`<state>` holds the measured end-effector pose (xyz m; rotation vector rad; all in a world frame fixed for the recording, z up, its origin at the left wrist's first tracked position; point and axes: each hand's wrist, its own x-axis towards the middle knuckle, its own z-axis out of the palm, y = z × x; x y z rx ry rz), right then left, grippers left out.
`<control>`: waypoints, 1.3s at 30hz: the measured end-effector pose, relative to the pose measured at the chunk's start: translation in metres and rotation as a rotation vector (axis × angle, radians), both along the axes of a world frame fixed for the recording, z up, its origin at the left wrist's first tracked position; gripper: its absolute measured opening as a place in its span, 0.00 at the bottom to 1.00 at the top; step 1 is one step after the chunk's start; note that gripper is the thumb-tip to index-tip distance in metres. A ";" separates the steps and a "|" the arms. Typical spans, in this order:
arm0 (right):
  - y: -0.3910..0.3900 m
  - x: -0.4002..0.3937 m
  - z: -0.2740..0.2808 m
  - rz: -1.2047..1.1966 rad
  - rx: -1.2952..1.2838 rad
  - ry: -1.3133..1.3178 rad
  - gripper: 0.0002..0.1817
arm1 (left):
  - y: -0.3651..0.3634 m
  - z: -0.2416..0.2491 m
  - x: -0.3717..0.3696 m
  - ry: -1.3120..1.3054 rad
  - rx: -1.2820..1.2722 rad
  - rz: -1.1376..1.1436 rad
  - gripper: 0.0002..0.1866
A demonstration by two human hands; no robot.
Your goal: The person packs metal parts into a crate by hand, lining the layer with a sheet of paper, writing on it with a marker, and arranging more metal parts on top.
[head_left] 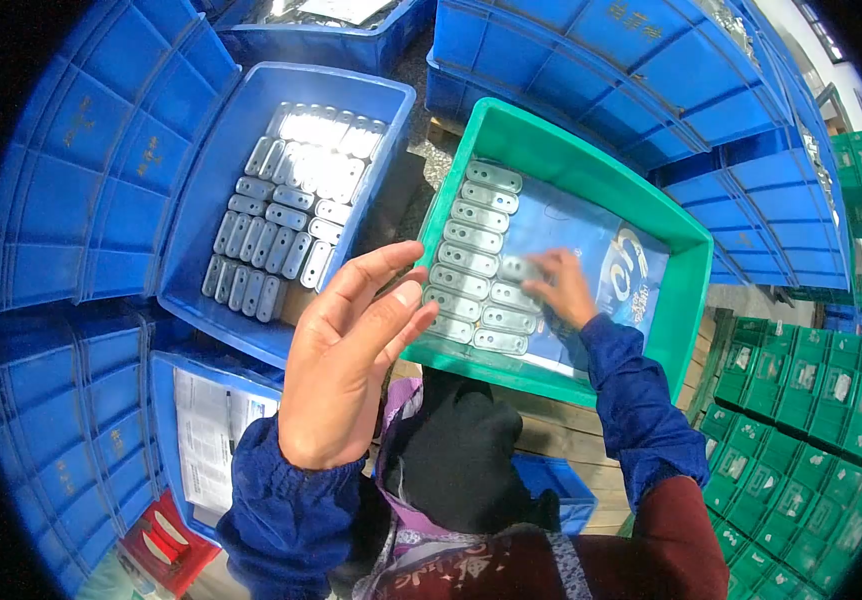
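Observation:
My left hand (346, 350) is raised in front of the green bin's near left corner, its fingers curved and apart, with nothing visible in them. Inside the green bin (591, 155), my right hand (563, 288) has its thumb and fingers apart, slightly blurred. Just left of its fingertips lies a rounded metal plate with holes (519, 268). More such plates form a column (473, 236) along the bin's left side, and a shorter second row (504, 319) lies beside it. Blue printed sheeting (601, 240) covers the bin's floor under them.
A blue bin (176, 235) at left holds many similar metal plates in rows. Tall blue crates (81, 140) stand at far left, and others (591, 60) behind the green bin. Stacked green crates (801, 400) stand at right. A blue tray with papers (201, 430) sits lower left.

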<state>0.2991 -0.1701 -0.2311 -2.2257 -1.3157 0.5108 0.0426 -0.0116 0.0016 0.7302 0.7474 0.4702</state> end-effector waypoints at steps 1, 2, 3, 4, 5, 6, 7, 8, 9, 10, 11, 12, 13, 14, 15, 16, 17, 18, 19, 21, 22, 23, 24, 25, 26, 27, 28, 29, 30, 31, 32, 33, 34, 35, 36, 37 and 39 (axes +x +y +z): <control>0.003 0.006 0.000 -0.048 0.006 0.044 0.24 | 0.000 0.000 -0.001 0.002 -0.001 0.000 0.19; 0.004 0.013 -0.001 -0.068 -0.010 0.025 0.24 | 0.000 0.000 -0.001 0.004 -0.003 0.001 0.19; 0.004 0.021 -0.004 -0.087 -0.026 0.006 0.24 | 0.000 0.000 -0.001 0.005 -0.004 0.002 0.19; 0.006 0.027 -0.007 -0.070 -0.070 -0.030 0.25 | 0.000 0.000 -0.001 0.006 -0.001 0.004 0.19; 0.007 0.028 -0.006 -0.072 -0.070 -0.030 0.25 | 0.000 0.000 -0.001 0.006 0.002 0.005 0.19; 0.008 0.029 -0.003 -0.036 -0.092 0.033 0.25 | 0.000 0.000 -0.001 0.005 0.003 0.003 0.19; 0.009 0.029 -0.002 0.001 -0.114 0.097 0.25 | 0.000 0.000 -0.001 0.006 0.003 0.004 0.19; 0.009 0.027 -0.002 0.021 -0.106 0.083 0.26 | 0.001 0.000 -0.001 0.007 0.002 0.006 0.19; 0.011 0.026 -0.003 0.023 -0.106 0.084 0.26 | 0.001 0.000 -0.001 0.008 0.002 0.008 0.19; 0.013 0.024 -0.004 0.022 -0.106 0.086 0.26 | 0.001 0.001 -0.001 0.007 -0.001 0.008 0.19; 0.013 0.023 -0.003 0.019 -0.106 0.089 0.26 | 0.000 0.001 0.000 0.007 -0.004 0.008 0.19; 0.015 0.025 -0.003 0.019 -0.076 0.049 0.27 | 0.000 0.001 0.000 0.007 -0.004 0.007 0.19; 0.017 0.026 -0.004 0.010 -0.072 -0.019 0.27 | 0.000 0.000 0.000 0.009 -0.008 0.003 0.19; 0.018 0.027 -0.005 0.002 -0.068 -0.086 0.27 | 0.000 0.000 -0.001 0.013 -0.012 0.000 0.19; 0.019 0.028 -0.005 0.021 -0.080 -0.094 0.27 | 0.000 0.000 -0.002 0.015 -0.011 0.000 0.19; 0.019 0.027 -0.005 0.045 -0.086 -0.049 0.27 | 0.000 0.000 -0.002 0.018 -0.016 0.001 0.19; 0.019 0.028 -0.006 0.069 -0.093 -0.005 0.27 | 0.000 0.000 -0.002 0.018 -0.022 0.002 0.19; 0.018 0.025 -0.008 0.107 -0.118 -0.032 0.29 | 0.000 0.000 -0.002 0.017 -0.023 0.002 0.19; 0.016 0.023 -0.009 0.121 -0.101 -0.043 0.30 | 0.001 0.000 -0.001 0.010 -0.021 0.000 0.19; 0.014 0.020 -0.007 0.099 -0.094 -0.024 0.30 | 0.001 0.001 -0.001 0.002 -0.020 -0.002 0.19; 0.013 0.016 -0.006 0.011 -0.083 -0.084 0.30 | 0.001 0.001 -0.001 0.001 -0.023 0.000 0.19; 0.011 0.011 -0.004 -0.076 -0.071 -0.143 0.29 | 0.001 0.001 -0.001 0.000 -0.025 0.003 0.19; 0.008 0.010 -0.006 -0.106 -0.100 -0.088 0.28 | 0.001 0.001 -0.002 0.002 -0.024 0.006 0.19; 0.006 0.006 -0.008 -0.140 -0.110 -0.004 0.27 | 0.001 0.000 -0.003 0.018 0.002 -0.007 0.20; 0.005 0.003 -0.009 -0.174 -0.120 0.079 0.27 | 0.000 -0.001 -0.003 0.033 0.027 -0.022 0.21; 0.005 0.001 -0.008 -0.174 -0.131 0.049 0.27 | 0.000 0.000 -0.003 0.032 0.026 -0.022 0.21; 0.004 0.000 -0.010 -0.163 -0.112 0.034 0.27 | 0.000 0.001 -0.003 0.019 0.002 -0.012 0.20; 0.003 0.001 -0.011 -0.153 -0.092 0.017 0.27 | 0.000 0.001 -0.002 0.002 -0.021 -0.003 0.18; 0.002 0.001 -0.012 -0.154 -0.104 0.020 0.28 | 0.000 0.002 -0.001 0.002 -0.026 -0.003 0.18; 0.002 0.000 -0.014 -0.156 -0.098 0.020 0.29 | -0.001 0.002 0.000 -0.002 -0.026 -0.006 0.18; 0.003 -0.002 -0.014 -0.156 -0.092 0.021 0.29 | -0.002 0.002 0.001 -0.005 -0.027 -0.008 0.18; 0.003 -0.001 -0.012 -0.151 -0.113 0.029 0.31 | -0.003 0.002 0.001 -0.006 -0.026 -0.010 0.18; 0.004 -0.001 -0.011 -0.152 -0.112 0.029 0.31 | -0.003 0.002 0.002 -0.007 -0.024 -0.010 0.18; 0.004 0.000 -0.010 -0.144 -0.126 0.024 0.31 | -0.003 0.001 0.002 -0.005 -0.024 -0.017 0.18; 0.004 0.000 -0.009 -0.137 -0.141 0.020 0.31 | -0.004 0.001 0.003 -0.004 -0.025 -0.025 0.18; 0.003 0.000 -0.008 -0.118 -0.153 0.020 0.34 | -0.004 0.001 0.004 -0.003 -0.025 -0.028 0.18; -0.002 0.001 -0.012 -0.153 -0.124 0.042 0.35 | -0.005 0.001 0.006 -0.004 -0.021 -0.016 0.18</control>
